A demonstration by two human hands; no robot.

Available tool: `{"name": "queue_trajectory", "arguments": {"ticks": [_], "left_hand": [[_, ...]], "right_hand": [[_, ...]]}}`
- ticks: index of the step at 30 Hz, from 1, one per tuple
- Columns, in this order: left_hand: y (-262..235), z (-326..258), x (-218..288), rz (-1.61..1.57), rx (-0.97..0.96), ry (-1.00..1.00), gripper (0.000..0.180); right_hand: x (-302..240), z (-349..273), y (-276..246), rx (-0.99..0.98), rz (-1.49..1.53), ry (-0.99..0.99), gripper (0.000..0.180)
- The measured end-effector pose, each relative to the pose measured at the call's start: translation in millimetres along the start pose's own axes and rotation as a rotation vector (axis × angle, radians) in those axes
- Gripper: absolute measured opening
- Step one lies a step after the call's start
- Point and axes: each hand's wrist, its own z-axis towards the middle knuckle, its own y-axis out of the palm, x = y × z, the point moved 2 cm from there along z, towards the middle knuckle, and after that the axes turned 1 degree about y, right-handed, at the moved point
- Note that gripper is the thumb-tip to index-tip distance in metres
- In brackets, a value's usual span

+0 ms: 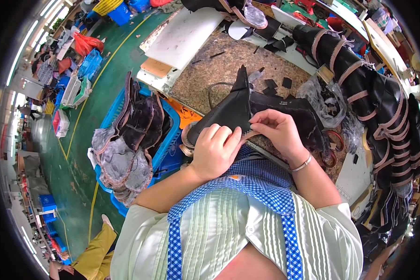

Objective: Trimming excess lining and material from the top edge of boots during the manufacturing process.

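Note:
A black leather boot upper (pixel 224 112) with a tan zigzag-cut edge lies spread across the front of the worktable, in front of me. My left hand (pixel 217 148) is closed on its near edge, thumb and forefinger at the middle seam. Close beside it, my right hand (pixel 276 130) pinches the same upper just right of the seam, fingertips together. The right half, its dark inner side (pixel 289 114) showing, extends past my right hand. What lies under my left palm is hidden.
A blue basket (pixel 173 122) of boot uppers (pixel 135 126) stands at the left. Black scraps (pixel 270 87), a transparent plastic bag (pixel 323 100) and red-handled scissors (pixel 332 145) lie on the worktable (pixel 198 77). More uppers (pixel 359 79) are piled along the right. Someone in yellow trousers (pixel 94 254) is lower left.

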Motion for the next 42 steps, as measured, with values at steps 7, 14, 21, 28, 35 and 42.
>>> {"name": "queue_trajectory", "arguments": {"ticks": [7,14,21,28,35,42], "left_hand": [[-3,0,-3,-0.117,0.148,-0.044,0.020],[-7,11,-1,-0.065,0.159,0.003,0.016],[-19,22,-13,-0.035,0.172,-0.054,0.011],[10,-2,9,-0.229,0.271,0.301,0.027],[62,4,-30,-1.170,0.145,-0.786,0.018],[59,6,-27,-1.144,0.149,-0.714,0.016]], "right_hand": [[2,1,4,0.008,0.100,0.147,0.008],[-5,4,10,-0.031,-0.137,0.134,0.014],[-28,12,6,-0.013,-0.622,-0.237,0.013],[-26,22,4,0.056,-0.562,-0.153,0.013],[-19,19,7,0.110,-0.395,-0.189,0.014],[-7,6,8,0.206,-0.196,-0.131,0.013]]}}
